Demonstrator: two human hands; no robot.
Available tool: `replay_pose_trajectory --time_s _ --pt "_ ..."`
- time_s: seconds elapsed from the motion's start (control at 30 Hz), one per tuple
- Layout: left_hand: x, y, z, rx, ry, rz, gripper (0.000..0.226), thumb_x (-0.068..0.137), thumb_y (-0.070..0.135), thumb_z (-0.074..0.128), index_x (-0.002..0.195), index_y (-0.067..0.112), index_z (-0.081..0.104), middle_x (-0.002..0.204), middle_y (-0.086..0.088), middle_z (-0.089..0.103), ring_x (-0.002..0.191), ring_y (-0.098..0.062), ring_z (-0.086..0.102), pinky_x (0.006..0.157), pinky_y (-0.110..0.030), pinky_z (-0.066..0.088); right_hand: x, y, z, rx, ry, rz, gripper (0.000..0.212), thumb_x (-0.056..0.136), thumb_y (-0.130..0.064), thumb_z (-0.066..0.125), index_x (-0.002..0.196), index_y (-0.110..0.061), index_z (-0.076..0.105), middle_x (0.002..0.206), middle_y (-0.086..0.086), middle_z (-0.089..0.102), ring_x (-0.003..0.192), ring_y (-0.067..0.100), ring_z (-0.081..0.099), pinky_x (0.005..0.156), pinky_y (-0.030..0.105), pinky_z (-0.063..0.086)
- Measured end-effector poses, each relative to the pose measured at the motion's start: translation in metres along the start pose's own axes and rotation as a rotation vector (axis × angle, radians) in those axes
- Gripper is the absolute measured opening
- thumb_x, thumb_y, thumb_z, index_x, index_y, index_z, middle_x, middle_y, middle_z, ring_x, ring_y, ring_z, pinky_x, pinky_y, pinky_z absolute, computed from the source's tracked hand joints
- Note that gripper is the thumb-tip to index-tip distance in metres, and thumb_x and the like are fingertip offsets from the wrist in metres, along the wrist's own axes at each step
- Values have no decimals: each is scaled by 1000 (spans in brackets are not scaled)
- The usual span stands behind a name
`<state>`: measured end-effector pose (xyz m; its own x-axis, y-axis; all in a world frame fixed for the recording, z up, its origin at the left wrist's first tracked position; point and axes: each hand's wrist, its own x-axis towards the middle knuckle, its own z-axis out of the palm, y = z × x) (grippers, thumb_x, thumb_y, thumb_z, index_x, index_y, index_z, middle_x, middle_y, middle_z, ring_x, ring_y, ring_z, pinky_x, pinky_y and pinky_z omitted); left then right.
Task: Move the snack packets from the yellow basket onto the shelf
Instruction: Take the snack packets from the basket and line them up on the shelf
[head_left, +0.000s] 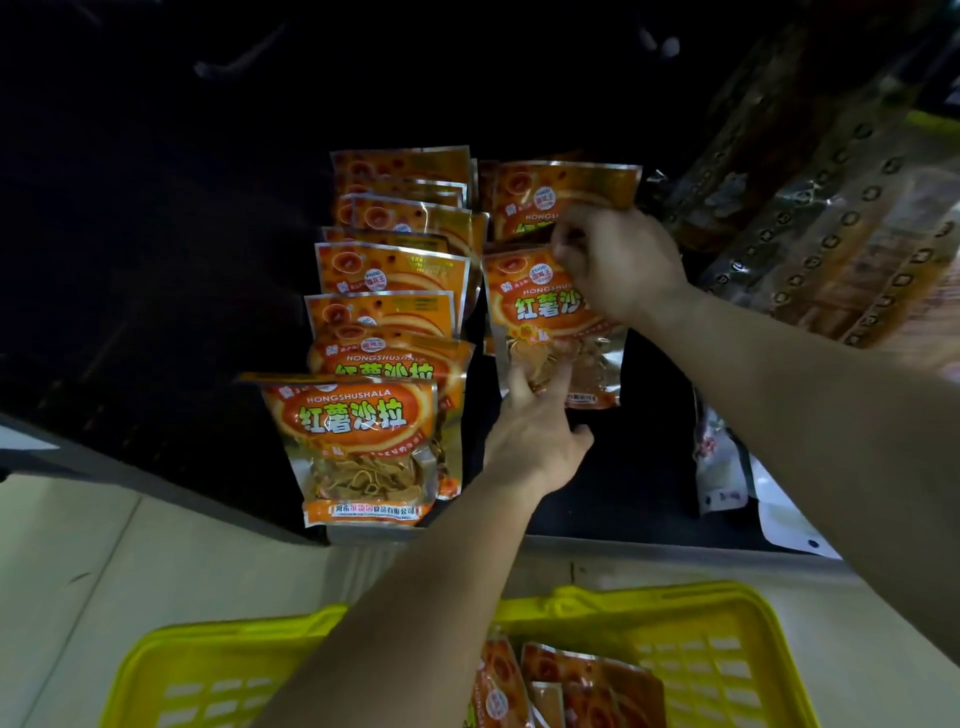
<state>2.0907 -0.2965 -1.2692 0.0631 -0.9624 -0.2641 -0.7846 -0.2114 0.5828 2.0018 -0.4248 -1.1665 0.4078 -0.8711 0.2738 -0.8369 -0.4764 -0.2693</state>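
Pinching the top of the snack packet with my right hand, I see its long axis run straight down to my left hand, flat fingers touching its bottom.

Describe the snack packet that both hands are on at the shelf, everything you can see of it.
The held packet is a glossy orange foil pouch with a red oval and white Chinese characters; a clear lower window shows pale strips inside. It stands roughly upright, facing the camera, in the right-hand row of the dark shelf, before a like packet. The right hand pinches its top right corner; straight fingers of the left hand rest on the window.
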Motion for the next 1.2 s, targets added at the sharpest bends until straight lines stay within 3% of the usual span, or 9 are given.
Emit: replay_pose_trajectory --time_s 0.1,0.23,0.37,0.47,0.6,0.7,0.87,1.07,1.2 --pt "5 -1 0 76 -17 4 81 94 42 59 154 43 4 153 5 -4 131 -30 43 93 -42 55 -12 1 -6 -106 86 28 29 91 -28 59 119 -18 59 113 15 64 107 37 56 89 45 47" --pt "3 -2 5 110 21 11 78 93 39 60 153 41 10 152 1 -4 128 -30 46 91 -43 55 -67 -8 -8 88 216 84 39 87 -14 58 124 -9 51 127 16 47 116 36 47 96 44 44" --pt "4 -9 2 107 19 30 76 94 33 58 152 46 10 153 3 -2 122 -30 49 85 -43 57 -115 -11 21 308 -59 265 37 91 -13 52 128 -16 51 126 11 50 109 34 56 86 39 49" --pt "3 -18 -4 94 20 74 74 96 27 55 152 47 12 155 6 -2 126 -29 47 90 -41 55 -121 -1 42 403 -247 556 62 98 -25 50 153 -26 21 139 18 43 122 38 50 93 41 43" --pt "5 -20 -5 66 13 51 74 97 20 53 152 48 14 158 3 -3 130 -27 46 93 -40 53 -109 9 63 483 -298 679 74 102 -38 43 156 -29 -7 152 15 38 130 34 47 103 46 44" --pt "8 -21 -4 61 46 57 74 97 19 53 153 45 13 158 3 -4 129 -28 47 92 -39 53 -98 15 74 459 -233 619 73 100 -32 50 156 -33 2 142 8 52 123 31 55 99 45 48" --pt "14 -27 -5 77 90 -1 80 96 21 53 155 44 4 159 4 -11 121 -29 53 86 -39 55 -91 17 82 525 -209 483 78 97 -17 57 156 -37 10 138 -6 56 121 18 56 91 26 44" --pt "7 -17 -5 8 44 -36 82 95 28 56 156 41 3 161 4 -15 125 -31 51 88 -40 55 -107 19 71 459 -323 474 70 98 -22 52 155 -27 11 137 6 55 118 25 57 97 40 50" --pt "-6 -8 -11 -18 29 -54 81 96 31 55 156 41 1 163 4 -12 134 -30 44 95 -39 52 -127 10 63 418 -362 494 67 96 -17 53 153 -21 18 136 10 51 117 28 56 92 34 49"
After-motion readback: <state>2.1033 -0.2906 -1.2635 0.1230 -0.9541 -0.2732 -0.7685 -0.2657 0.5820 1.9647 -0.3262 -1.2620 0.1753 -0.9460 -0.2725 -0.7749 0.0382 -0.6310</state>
